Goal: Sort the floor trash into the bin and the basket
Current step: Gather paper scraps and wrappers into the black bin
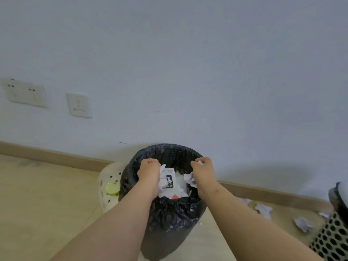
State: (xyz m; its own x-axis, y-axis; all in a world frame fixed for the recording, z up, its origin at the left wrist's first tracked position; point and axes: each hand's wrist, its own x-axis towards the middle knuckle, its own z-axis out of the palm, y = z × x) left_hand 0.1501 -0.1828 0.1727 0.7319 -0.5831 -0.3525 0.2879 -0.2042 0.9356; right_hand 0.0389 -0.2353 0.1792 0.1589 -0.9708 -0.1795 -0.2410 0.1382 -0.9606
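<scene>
A black bin (169, 219) lined with a black bag stands on the floor by the wall. Both my hands are over its mouth. My left hand (149, 172) grips crumpled white paper (162, 182). My right hand (204, 171) holds another crumpled paper wad (190, 178). Inside the bin lies a white packet (172, 180) with a black label. A cream perforated basket (107, 187) stands just left of the bin, with a yellow-green lid (112, 188) in it. Several crumpled papers (264, 210) lie on the floor to the right.
A white perforated container (333, 240) with a dark top stands at the lower right edge. The wall and wooden skirting run behind the bin. Sockets (79, 105) sit low on the wall at left. Light wooden floor stretches to the left.
</scene>
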